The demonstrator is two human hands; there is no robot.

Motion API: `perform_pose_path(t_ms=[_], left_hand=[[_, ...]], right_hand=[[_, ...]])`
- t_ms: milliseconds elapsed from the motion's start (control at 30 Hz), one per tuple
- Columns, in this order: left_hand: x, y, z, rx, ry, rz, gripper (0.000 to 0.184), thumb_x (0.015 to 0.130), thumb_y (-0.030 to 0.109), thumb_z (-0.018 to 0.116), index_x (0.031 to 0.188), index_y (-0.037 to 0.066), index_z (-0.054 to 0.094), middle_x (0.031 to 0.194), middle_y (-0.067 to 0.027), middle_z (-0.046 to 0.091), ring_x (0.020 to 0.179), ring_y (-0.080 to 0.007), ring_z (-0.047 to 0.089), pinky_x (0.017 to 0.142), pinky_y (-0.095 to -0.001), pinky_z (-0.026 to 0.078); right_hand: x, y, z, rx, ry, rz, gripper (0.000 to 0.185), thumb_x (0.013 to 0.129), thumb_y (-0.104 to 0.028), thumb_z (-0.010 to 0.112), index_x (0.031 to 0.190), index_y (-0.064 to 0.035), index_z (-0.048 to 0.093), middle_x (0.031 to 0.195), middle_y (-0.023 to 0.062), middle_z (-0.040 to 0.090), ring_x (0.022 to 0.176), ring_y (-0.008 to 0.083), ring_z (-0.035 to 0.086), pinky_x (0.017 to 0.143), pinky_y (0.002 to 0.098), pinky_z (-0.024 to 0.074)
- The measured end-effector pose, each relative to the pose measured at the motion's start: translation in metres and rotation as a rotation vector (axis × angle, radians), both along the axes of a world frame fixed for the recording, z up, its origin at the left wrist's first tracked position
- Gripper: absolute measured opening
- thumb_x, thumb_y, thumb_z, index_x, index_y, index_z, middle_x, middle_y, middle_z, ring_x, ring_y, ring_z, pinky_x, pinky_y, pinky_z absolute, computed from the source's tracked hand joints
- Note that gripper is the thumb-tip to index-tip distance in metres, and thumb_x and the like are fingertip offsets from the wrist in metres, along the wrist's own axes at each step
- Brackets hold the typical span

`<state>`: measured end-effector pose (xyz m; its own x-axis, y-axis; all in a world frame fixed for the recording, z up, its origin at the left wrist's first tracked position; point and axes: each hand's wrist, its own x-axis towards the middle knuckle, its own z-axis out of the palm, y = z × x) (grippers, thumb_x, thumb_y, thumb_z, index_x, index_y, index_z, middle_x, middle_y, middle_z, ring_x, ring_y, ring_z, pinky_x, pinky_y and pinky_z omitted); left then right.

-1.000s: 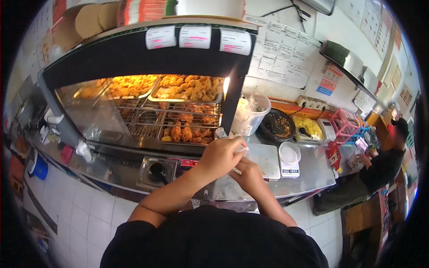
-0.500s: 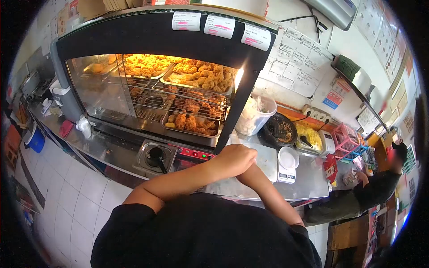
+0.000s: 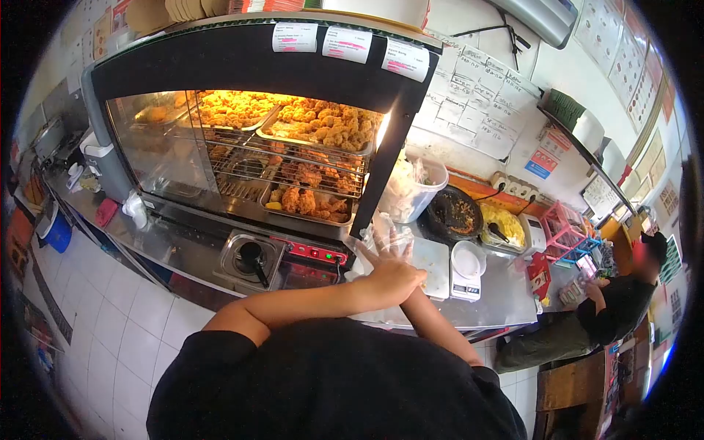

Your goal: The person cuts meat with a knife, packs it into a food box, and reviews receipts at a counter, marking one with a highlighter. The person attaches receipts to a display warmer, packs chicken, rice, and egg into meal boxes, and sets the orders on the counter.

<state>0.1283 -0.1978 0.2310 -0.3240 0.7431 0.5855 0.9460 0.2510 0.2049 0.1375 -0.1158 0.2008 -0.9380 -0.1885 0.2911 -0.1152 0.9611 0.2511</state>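
Observation:
A clear plastic glove [image 3: 396, 240] loosely covers my right hand [image 3: 384, 236], whose fingers are spread above the steel counter [image 3: 477, 312]. My left hand [image 3: 396, 281] crosses over the right wrist, closed around the glove's cuff area; its fingertips are partly hidden. Just right of the hands lie a pale board [image 3: 431, 265] and a white scale [image 3: 466, 287] with a round white dish [image 3: 468, 260] on it. Beyond them stands a clear tub [image 3: 429, 192] with whitish plastic inside.
A heated display cabinet [image 3: 242, 66] with trays of fried chicken [image 3: 319, 126] stands ahead left. A steel pan with a black ladle [image 3: 253, 258] is set in the counter. A black mortar [image 3: 453, 213] and a yellow-filled tray [image 3: 503, 226] sit right. A co-worker [image 3: 623, 308] stands far right.
My left hand has slid back toward my body, from over the right hand to its wrist. The gloved right fingers now show, spread apart. The view has shifted slightly.

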Motion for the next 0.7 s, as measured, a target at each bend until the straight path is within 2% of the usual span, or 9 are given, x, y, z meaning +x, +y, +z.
perform_pose_path(t_ms=[167, 233, 267, 300, 367, 433, 467, 600, 700], left_hand=[[0.02, 0.009, 0.011, -0.011, 0.12, 0.085, 0.019, 0.085, 0.019, 0.053, 0.086, 0.004, 0.064, 0.077, -0.0255, 0.064, 0.075, -0.0414, 0.065, 0.068, -0.0517, 0.047], [0.02, 0.014, 0.013, -0.223, -0.276, -0.121, 0.019, 0.084, 0.018, 0.052, 0.086, 0.005, 0.065, 0.084, -0.0249, 0.063, 0.081, -0.0397, 0.063, 0.071, -0.049, 0.047], [0.022, 0.009, 0.028, -0.217, -0.27, -0.12, 0.019, 0.084, 0.018, 0.052, 0.086, 0.005, 0.065, 0.084, -0.0249, 0.063, 0.081, -0.0397, 0.063, 0.071, -0.049, 0.047], [0.027, 0.001, 0.044, -0.069, -0.257, -0.315, 0.018, 0.083, 0.018, 0.054, 0.084, 0.004, 0.064, 0.079, -0.0217, 0.063, 0.076, -0.0374, 0.063, 0.068, -0.0461, 0.048], [0.037, -0.023, 0.095, 0.174, -0.248, -0.547, 0.02, 0.08, 0.021, 0.062, 0.081, 0.002, 0.062, 0.078, -0.0158, 0.063, 0.073, -0.0331, 0.063, 0.065, -0.043, 0.049], [0.017, -0.036, 0.136, 0.556, 0.034, -0.503, 0.028, 0.078, 0.03, 0.07, 0.091, 0.006, 0.063, 0.077, -0.0102, 0.061, 0.07, -0.0248, 0.061, 0.06, -0.0375, 0.047], [0.006, -0.048, 0.161, 0.641, 0.079, -0.415, 0.024, 0.077, 0.025, 0.071, 0.09, 0.006, 0.064, 0.074, -0.0073, 0.059, 0.065, -0.0215, 0.057, 0.059, -0.0322, 0.046], [-0.056, -0.054, 0.204, 0.966, -0.028, -0.175, 0.021, 0.08, 0.011, 0.067, 0.099, 0.006, 0.059, 0.111, -0.0083, 0.049, 0.079, -0.0114, 0.049, 0.064, -0.0219, 0.042], [-0.081, -0.043, 0.211, 1.035, 0.035, -0.063, 0.02, 0.081, 0.01, 0.065, 0.1, 0.006, 0.058, 0.122, -0.0089, 0.044, 0.087, -0.0104, 0.048, 0.067, -0.0214, 0.042]], right_hand=[[-0.005, -0.004, 0.043, -0.213, -0.195, -0.004, 0.051, 0.081, -0.047, 0.06, 0.129, -0.0349, 0.049, 0.152, 0.0066, 0.017, 0.139, 0.0398, 0.011, 0.101, 0.0692, 0.0133], [-0.008, 0.002, 0.041, -0.406, -0.111, 0.182, 0.054, 0.077, -0.045, 0.066, 0.126, -0.0288, 0.05, 0.141, 0.0122, 0.039, 0.129, 0.0404, 0.033, 0.1, 0.0592, 0.0301], [-0.016, 0.017, 0.042, -0.658, -0.253, 0.231, 0.046, 0.084, -0.037, 0.063, 0.125, -0.0206, 0.051, 0.134, 0.0111, 0.046, 0.123, 0.0327, 0.045, 0.097, 0.0457, 0.0391], [-0.021, 0.036, 0.043, -0.65, -0.245, 0.238, 0.046, 0.084, -0.037, 0.063, 0.125, -0.0206, 0.051, 0.134, 0.0111, 0.046, 0.123, 0.0327, 0.045, 0.097, 0.0457, 0.0391], [-0.03, 0.066, 0.047, -1.133, -0.1, 0.254, 0.049, 0.086, -0.034, 0.062, 0.128, -0.0107, 0.049, 0.125, 0.0131, 0.054, 0.11, 0.0248, 0.056, 0.096, 0.037, 0.0411], [-0.002, 0.034, 0.145, -1.635, 0.118, 0.413, 0.058, 0.089, -0.034, 0.057, 0.136, -0.006, 0.038, 0.123, 0.0141, 0.055, 0.109, 0.0181, 0.055, 0.092, 0.0334, 0.0421], [0.004, 0.028, 0.179, -1.542, 0.218, 0.451, 0.06, 0.09, -0.034, 0.056, 0.139, -0.0067, 0.033, 0.122, 0.0142, 0.056, 0.109, 0.0184, 0.055, 0.092, 0.0332, 0.0422], [0.004, 0.002, 0.279, -1.133, 0.439, 0.549, 0.055, 0.093, -0.03, 0.052, 0.139, -0.0065, 0.033, 0.121, 0.0154, 0.056, 0.109, 0.0245, 0.055, 0.092, 0.0361, 0.0418], [-0.026, 0.002, 0.317, -0.453, 0.78, 0.597, 0.045, 0.093, -0.026, 0.05, 0.131, -0.0045, 0.042, 0.117, 0.0158, 0.058, 0.105, 0.0298, 0.057, 0.089, 0.0376, 0.0438]])
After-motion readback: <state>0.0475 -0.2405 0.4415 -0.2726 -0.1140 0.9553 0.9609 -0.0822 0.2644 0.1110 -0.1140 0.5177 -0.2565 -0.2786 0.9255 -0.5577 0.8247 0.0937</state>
